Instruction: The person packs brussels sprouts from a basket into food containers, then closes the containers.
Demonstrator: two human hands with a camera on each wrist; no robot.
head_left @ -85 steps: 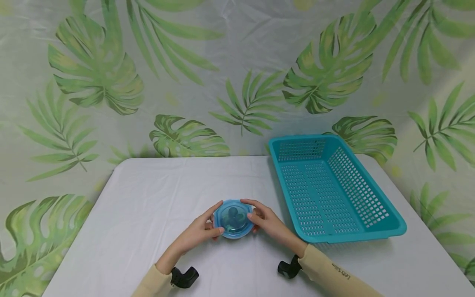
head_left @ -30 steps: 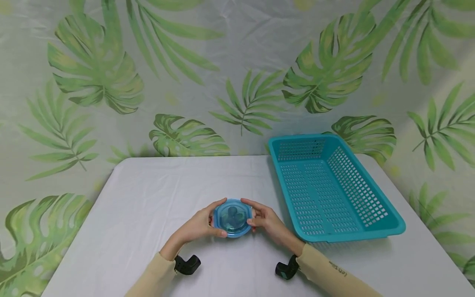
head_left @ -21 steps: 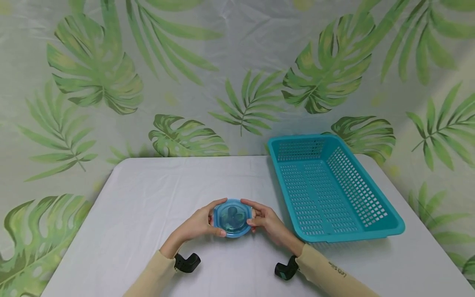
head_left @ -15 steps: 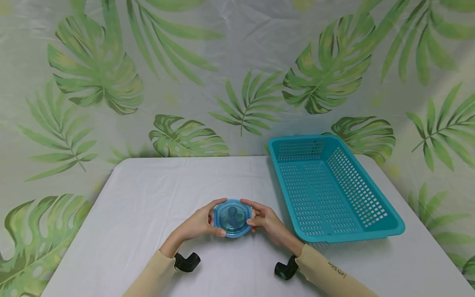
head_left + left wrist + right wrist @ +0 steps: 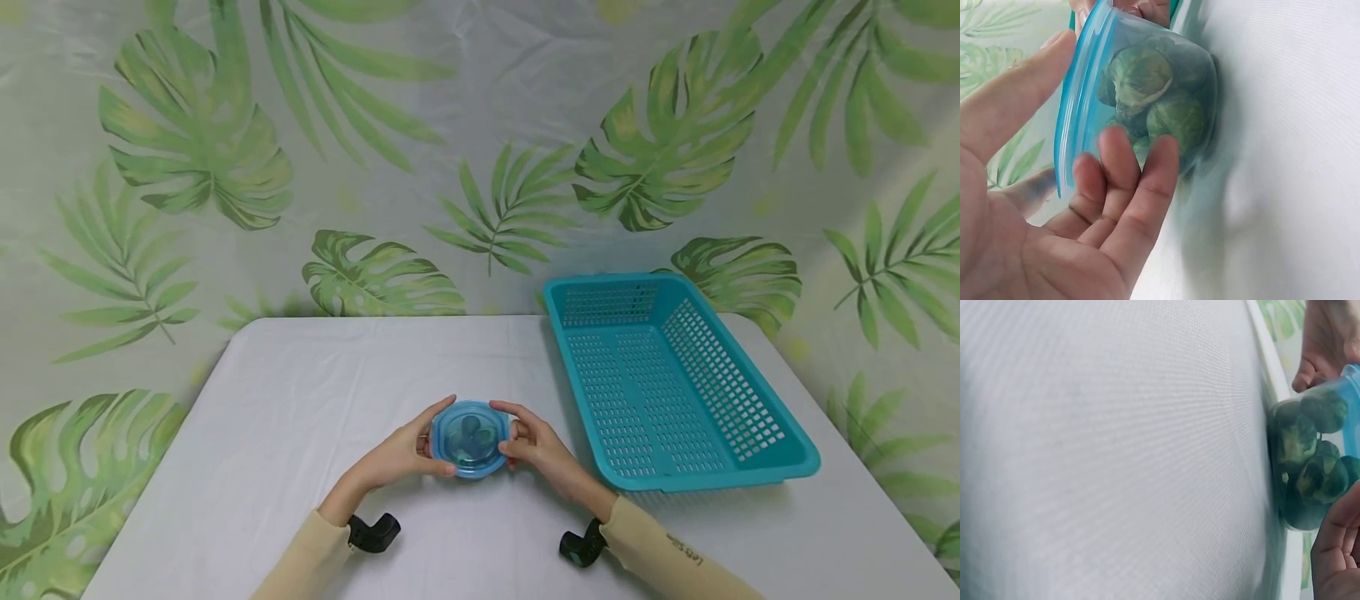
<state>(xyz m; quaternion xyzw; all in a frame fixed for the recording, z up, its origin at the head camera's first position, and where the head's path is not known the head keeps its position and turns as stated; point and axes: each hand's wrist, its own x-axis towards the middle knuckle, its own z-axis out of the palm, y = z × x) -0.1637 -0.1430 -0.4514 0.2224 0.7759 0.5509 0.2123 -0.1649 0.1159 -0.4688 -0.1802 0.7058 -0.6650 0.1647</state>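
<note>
A clear food container point(image 5: 1200, 75) with a blue lid point(image 5: 470, 439) stands on the white-covered table, and several Brussels sprouts point(image 5: 1141, 75) show through its wall. My left hand point(image 5: 397, 454) holds the lid's left side, its thumb at the near rim and its index finger at the far rim. In the left wrist view, the other fingers point(image 5: 1141, 206) curl beside the container wall. From the right, my right hand point(image 5: 540, 446) holds the rim between thumb and index finger. Only part of that hand shows in the right wrist view.
A teal perforated basket point(image 5: 693, 482) stands to the right, close to the right forearm. White cloth point(image 5: 322, 375) covers the table. Behind it hangs a leaf-print backdrop point(image 5: 495, 100). Black wrist cameras point(image 5: 373, 533) jut inward from both wrists.
Since the earliest frame, my left hand has settled a little further round the lid's left side. Lately its index fingertip has shifted slightly away from me. The container has stayed nearly in place.
</note>
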